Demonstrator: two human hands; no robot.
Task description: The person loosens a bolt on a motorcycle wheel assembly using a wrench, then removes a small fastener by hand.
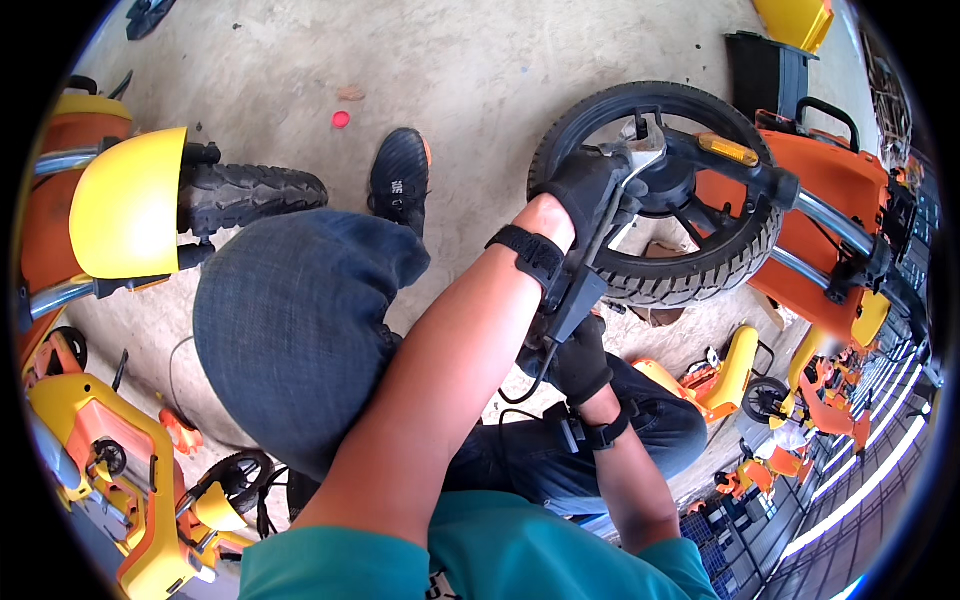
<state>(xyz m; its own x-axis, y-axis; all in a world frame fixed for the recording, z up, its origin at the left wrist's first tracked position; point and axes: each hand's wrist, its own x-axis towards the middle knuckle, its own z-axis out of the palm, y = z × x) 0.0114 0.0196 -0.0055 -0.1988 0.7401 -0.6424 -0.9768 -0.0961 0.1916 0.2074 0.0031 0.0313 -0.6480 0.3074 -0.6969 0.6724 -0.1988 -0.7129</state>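
Bare concrete floor (450,70) fills the upper middle of the head view, grey and mottled, with a small red cap (341,119) lying on it well apart from the work. Open floor remains only ahead of the person's knees; on the left, a yellow fender (125,200) over a knobby black tyre (250,195) closes that side, and further orange-and-yellow ride-on frames (120,480) crowd the lower left edge. On the right, an orange body panel (840,190) and chromed tubes (830,225) border the work closely.

The black wheel (660,190), with a treaded rubber tyre and moulded plastic spokes, stands upright just ahead of the right knee, above a black shoe (400,170) on the floor to its left. An amber reflector (728,149) sits on the black fork arm across the wheel.

The left hand (585,185), in a black glove with a strapped wrist band, rests at the wheel hub, fingers curled around the hub fitting. The right hand (580,360), also gloved in black, is closed around the grip of a grey-black power tool (580,285) whose body points up toward the hub; a thin black cable (525,385) hangs from it. Blue denim covers both knees.
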